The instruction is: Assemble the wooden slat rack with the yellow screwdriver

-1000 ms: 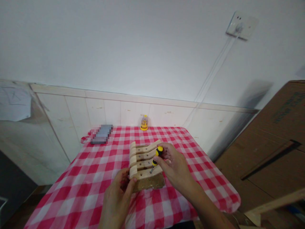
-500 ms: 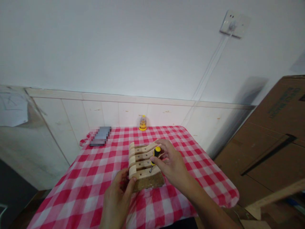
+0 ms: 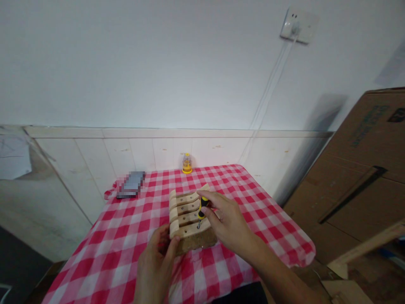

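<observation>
On the checked tablecloth lies a wooden rack (image 3: 190, 230) of several pale curved slats with small holes, over a brownish base (image 3: 198, 242). My left hand (image 3: 160, 253) grips the rack's near left corner, thumb on top and fingers at the side. In my right hand (image 3: 226, 215) is a small black and yellow screwdriver (image 3: 203, 209), pinched by its handle. The shaft points down, its tip at a hole in the nearest slat. Part of the rack's right side is hidden behind my right hand.
A clear and yellow bit container (image 3: 187, 164) stands by the wall at the table's back. A phone-like dark slab (image 3: 133, 184), partly pixelated, lies back left. Large cardboard boxes (image 3: 351, 169) stand at right. A wall socket (image 3: 299, 26) holds a plugged cable.
My right fingers have shifted up over the screwdriver's handle end, covering its yellow cap. The tip stays at the same slat. The camera view has tilted slightly.
</observation>
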